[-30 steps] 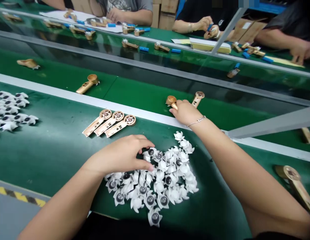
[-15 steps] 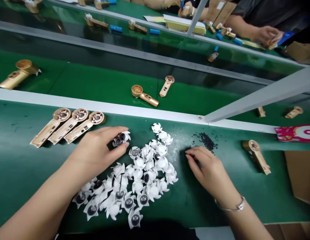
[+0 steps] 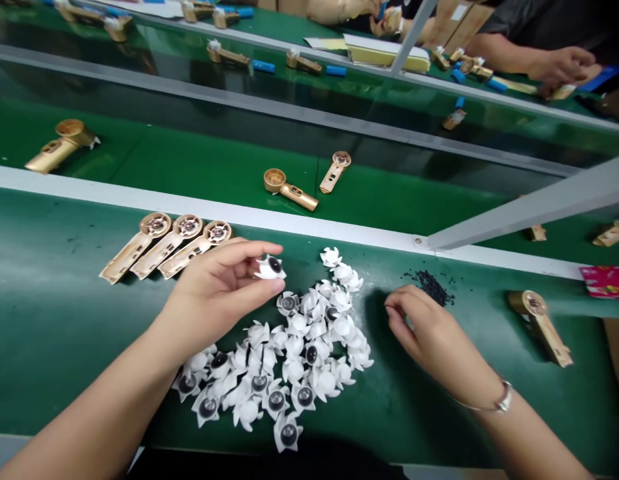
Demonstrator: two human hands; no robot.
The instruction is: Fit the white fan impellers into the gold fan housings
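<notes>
Glossy white plastic fan blades (image 3: 294, 370), satin gold-finished housings (image 3: 166, 250), matt green rubber conveyor belt (image 3: 49, 280).

White vaned piece (image 3: 270, 268): partly hidden by the left hand (image 3: 220, 290), just above the pile (image 3: 294, 353).
Dark granules (image 3: 433, 287): too small to tell apart, right of the pile.
Right hand (image 3: 436, 331): its fingers hide whether anything is pinched.
Pink printed card (image 3: 605, 281): cut off by the right edge, well right of the pile.

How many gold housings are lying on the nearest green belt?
4. Three gold housings lie side by side beyond the left hand; one more gold housing lies at far right. Others could be hidden.
</notes>
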